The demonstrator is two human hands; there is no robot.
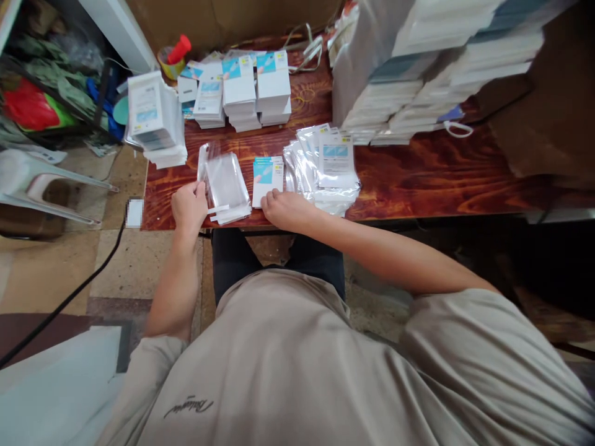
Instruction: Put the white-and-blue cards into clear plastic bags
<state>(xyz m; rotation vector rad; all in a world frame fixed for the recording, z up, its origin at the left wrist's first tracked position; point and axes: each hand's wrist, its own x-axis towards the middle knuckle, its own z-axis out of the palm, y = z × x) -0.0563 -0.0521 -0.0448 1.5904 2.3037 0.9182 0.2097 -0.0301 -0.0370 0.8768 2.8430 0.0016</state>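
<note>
My left hand [189,207] has its fingers pinched at the left edge of a clear plastic bag [227,176], which lies on a small pile of similar bags with white strips at their near end. To the right of it, my right hand [286,209] is closed at the near edge of a blue-and-white printed card [268,179] on a short stack. Whether the fingers lift a single card or several cannot be seen. Just beyond that hand, filled clear bags [335,164] with cards inside lie fanned out and overlapping.
Stacks of printed cards [239,87] line the back of the reddish wooden table [418,186]. A pile of packs [153,118] stands at the left, near a red-capped item [179,49]. Tall stacks of packets [400,74] rise at the right. A white stool [41,179] is left of the table.
</note>
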